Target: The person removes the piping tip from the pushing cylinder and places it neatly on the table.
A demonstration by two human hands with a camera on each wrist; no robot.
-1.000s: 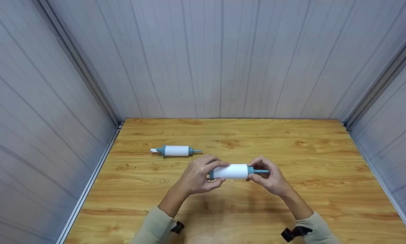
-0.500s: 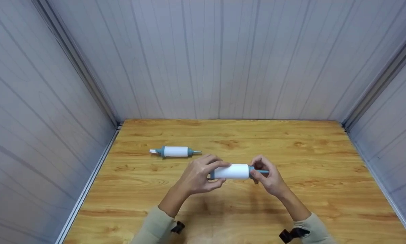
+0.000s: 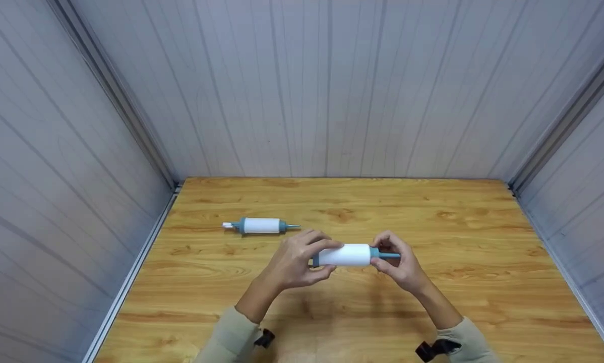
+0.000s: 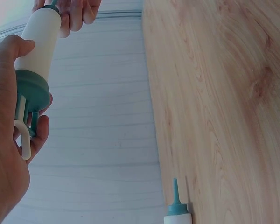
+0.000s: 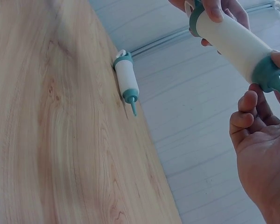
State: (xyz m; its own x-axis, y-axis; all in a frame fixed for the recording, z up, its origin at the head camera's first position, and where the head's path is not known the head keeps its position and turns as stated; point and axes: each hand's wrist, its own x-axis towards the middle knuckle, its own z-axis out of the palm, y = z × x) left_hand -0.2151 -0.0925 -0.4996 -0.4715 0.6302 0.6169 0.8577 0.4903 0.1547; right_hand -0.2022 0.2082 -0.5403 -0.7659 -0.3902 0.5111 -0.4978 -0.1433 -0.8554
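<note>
Both hands hold a piping syringe (image 3: pixel 350 255) with a white barrel and teal ends, lying roughly level above the table. My left hand (image 3: pixel 299 259) grips the barrel near its rear. The left wrist view shows a teal rear cap (image 4: pixel 32 91) and a white hooked plunger handle (image 4: pixel 24 140) beside the curled fingers. At the front, my right hand (image 3: pixel 405 267) pinches the teal nozzle collar (image 5: pixel 266 74) between thumb and fingers, and the thin nozzle (image 3: pixel 388 255) points right, towards the palm.
A second, similar syringe (image 3: pixel 261 225) lies on the wooden table (image 3: pixel 458 217), back and left of the hands, its nozzle pointing right. Pale panel walls (image 3: pixel 302 91) enclose the table at the back and both sides.
My right thumb and fingers move up over the nozzle collar, then back down to its lower edge. My left hand keeps its grip, and the barrel stays nearly in place.
</note>
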